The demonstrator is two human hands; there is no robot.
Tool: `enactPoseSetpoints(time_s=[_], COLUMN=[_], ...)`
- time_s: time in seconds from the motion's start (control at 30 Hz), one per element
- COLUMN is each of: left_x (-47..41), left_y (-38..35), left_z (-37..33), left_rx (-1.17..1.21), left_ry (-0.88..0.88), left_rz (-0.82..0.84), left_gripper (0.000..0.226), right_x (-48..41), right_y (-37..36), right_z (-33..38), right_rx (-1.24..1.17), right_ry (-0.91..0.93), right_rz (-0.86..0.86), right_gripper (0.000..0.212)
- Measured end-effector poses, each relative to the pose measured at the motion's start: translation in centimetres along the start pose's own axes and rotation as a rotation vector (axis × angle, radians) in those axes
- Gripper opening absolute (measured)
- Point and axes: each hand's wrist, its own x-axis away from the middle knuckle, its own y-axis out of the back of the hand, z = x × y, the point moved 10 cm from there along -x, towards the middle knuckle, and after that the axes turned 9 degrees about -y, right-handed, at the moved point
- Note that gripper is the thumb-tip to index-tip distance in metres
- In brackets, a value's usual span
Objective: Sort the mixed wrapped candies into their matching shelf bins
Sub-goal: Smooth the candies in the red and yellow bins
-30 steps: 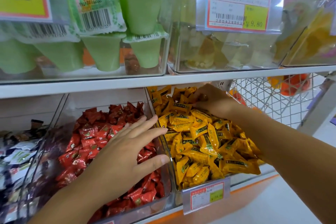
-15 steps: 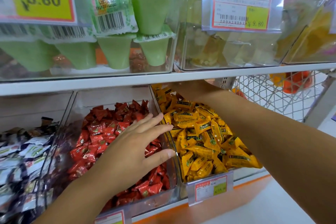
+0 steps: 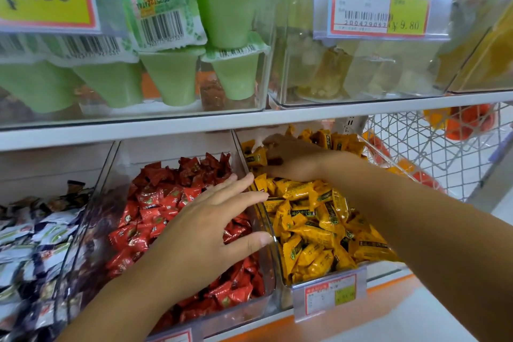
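A dark red candy (image 3: 275, 160) sat at the back left of the yellow bin (image 3: 279, 272), pinched between the curled fingers and thumb of the right hand (image 3: 297, 159). Too much of it was hidden to tell its long axis. Yellow candies (image 3: 313, 233) lay heaped every way around it. The bin's clear left wall stood between it and the red candies (image 3: 155, 203), over which the left hand (image 3: 205, 233) was spread flat, fingertips at that wall. The shelf (image 3: 194, 125) overhung both bins.
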Motion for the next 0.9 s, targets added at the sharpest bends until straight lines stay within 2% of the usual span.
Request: enactPoseSetpoints(time_s=[0.1, 0.23, 0.4, 0.5, 0.57, 0.67, 0.73, 0.8, 0.9], left_x=[0.2, 0.3, 0.2, 0.2, 0.1, 0.0, 0.0, 0.0, 0.1], left_y=[0.0, -0.2, -0.1, -0.1, -0.1, 0.0, 0.0, 0.0, 0.0], left_z=[0.1, 0.2, 0.1, -0.1, -0.1, 0.0, 0.0, 0.0, -0.1], left_rx=[-0.008, -0.013, -0.013, -0.014, -0.012, -0.025, -0.032, -0.034, -0.03], left_ry=[0.001, -0.001, 0.002, 0.018, 0.014, 0.01, 0.019, 0.02, 0.024], left_rz=[0.011, 0.006, 0.001, 0.008, 0.006, 0.012, 0.016, 0.018, 0.024], left_gripper=[0.056, 0.057, 0.055, 0.053, 0.054, 0.059, 0.061, 0.062, 0.059], right_x=[1.8, 4.0, 2.5, -0.2, -1.3, -0.8, 0.4, 1.6, 3.6], right_y=[0.3, 0.7, 4.4, 2.4, 0.6, -0.7, -1.0, -1.3, -1.4], right_z=[-1.6, -3.4, -1.6, 0.7, 1.5, 1.6, 0.9, 0.0, -0.7], right_rx=[0.012, -0.016, -0.209, -0.285, -0.318, -0.256, -0.146, -0.019, -0.002], right_ry=[0.02, -0.036, -0.083, -0.07, -0.069, -0.037, -0.013, 0.019, 0.043], right_rz=[0.065, 0.133, -0.155, -0.083, 0.014, 0.109, 0.149, 0.149, 0.111], right_gripper=[0.037, 0.036, 0.034, 0.045, 0.041, 0.034, 0.037, 0.041, 0.045])
